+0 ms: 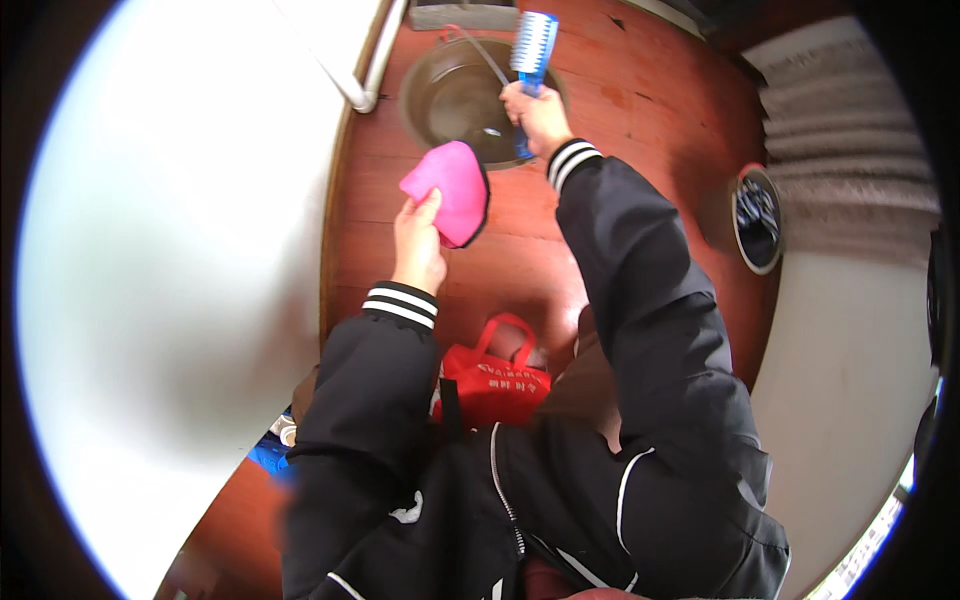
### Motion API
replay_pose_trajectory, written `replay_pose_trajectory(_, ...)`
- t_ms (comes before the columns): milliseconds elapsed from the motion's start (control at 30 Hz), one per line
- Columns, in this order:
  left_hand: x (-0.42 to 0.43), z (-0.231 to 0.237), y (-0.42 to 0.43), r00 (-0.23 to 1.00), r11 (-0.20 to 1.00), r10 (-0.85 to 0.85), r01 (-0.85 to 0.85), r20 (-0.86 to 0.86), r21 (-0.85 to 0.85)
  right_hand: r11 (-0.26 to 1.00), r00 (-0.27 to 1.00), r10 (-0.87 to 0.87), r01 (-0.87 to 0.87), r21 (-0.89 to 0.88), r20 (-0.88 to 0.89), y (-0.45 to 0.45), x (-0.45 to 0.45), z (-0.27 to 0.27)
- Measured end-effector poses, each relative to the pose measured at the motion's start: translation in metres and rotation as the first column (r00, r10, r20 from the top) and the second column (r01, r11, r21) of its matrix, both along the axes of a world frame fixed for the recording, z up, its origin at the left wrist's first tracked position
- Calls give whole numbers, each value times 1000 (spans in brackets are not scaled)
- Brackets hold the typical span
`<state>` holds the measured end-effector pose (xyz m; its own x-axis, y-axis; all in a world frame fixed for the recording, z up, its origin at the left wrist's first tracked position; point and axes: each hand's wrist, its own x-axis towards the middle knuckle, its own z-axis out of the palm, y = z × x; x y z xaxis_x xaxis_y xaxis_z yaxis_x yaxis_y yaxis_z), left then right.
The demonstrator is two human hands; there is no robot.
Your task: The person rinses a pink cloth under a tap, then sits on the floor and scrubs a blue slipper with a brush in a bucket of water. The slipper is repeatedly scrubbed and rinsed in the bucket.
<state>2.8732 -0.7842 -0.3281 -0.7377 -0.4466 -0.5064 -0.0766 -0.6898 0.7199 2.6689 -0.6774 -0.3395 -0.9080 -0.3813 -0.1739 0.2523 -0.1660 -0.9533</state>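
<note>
In my left hand [420, 244] is a pink fabric piece [452, 191] with a black edge, pinched between thumb and fingers. It is held up over the red floor, near the front rim of a wide brown-grey bucket [410, 97]. My right hand [541, 120] grips a blue-handled scrub brush [535, 46] with pale bristles, slightly blurred. The brush points away from me, above the bucket's right side. A thin handle with a red part crosses the bucket's far side. Its inside looks shiny, with a small bright spot near the bottom.
A red tote bag [495, 386] bearing writing stands near my legs. At right, a smaller bucket [766, 262] with dark striped fabric stands by a grey curtain [840, 127]. A white wall [187, 225] and a white pipe [379, 64] bound the left. Red boards [622, 82] form the floor.
</note>
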Motion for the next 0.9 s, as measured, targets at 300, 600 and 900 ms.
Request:
replay_pose_trajectory(300,35,-8,9,729,642,-654,676,203,-361,972,978,199,-206,114,70,58,92,13)
replay_pose_trajectory(600,92,9,37,277,-240,-732,750,622,-616,873,889,447,-458,169,101,130,126,22)
replay_pose_trajectory(900,92,10,40,393,174,-792,879,467,-444,851,953,302,-263,455,-14,159,87,2)
